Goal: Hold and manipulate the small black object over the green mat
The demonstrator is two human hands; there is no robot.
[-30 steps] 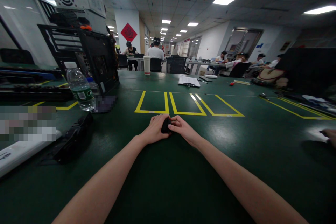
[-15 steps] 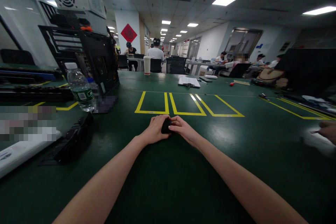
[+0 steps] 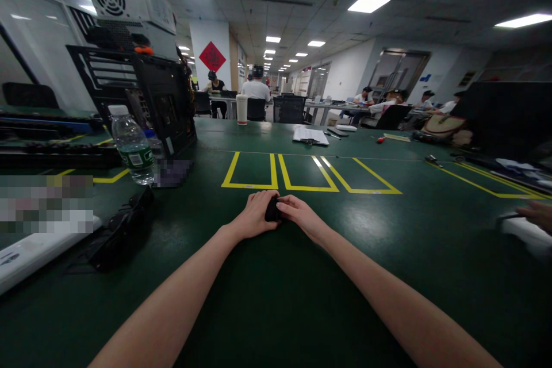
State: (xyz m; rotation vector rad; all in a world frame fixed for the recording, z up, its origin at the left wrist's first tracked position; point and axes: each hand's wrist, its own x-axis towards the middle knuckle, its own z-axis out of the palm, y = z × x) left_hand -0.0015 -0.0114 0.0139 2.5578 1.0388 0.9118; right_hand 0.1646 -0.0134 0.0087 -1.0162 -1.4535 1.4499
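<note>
A small, dark black object [image 3: 271, 210] with a rounded outline is held between my hands, just in front of the yellow tape; its exact kind cannot be made out. My left hand [image 3: 254, 214] wraps around its left side, fingers over the far edge and thumb at the near edge. On its right side, my right hand [image 3: 299, 214] is closed, with thumb and fingertips pinched against the object. The fingers partly cover it, and whether it touches the green table [image 3: 276, 299] is hard to tell.
Yellow tape outlines [image 3: 250, 186] lie beyond my hands. On the left are a water bottle [image 3: 135, 152], an open computer case [image 3: 161, 100], black straps [image 3: 118, 230] and a white box [image 3: 38, 247]. A clipboard [image 3: 310, 135] and cup [image 3: 242, 109] stand farther back. Another person's hand [image 3: 539, 214] is at right.
My hands stay around the black object, with a slight shift of the right fingertips at its edge. At the far right, the other person's hand and the white item have moved a little.
</note>
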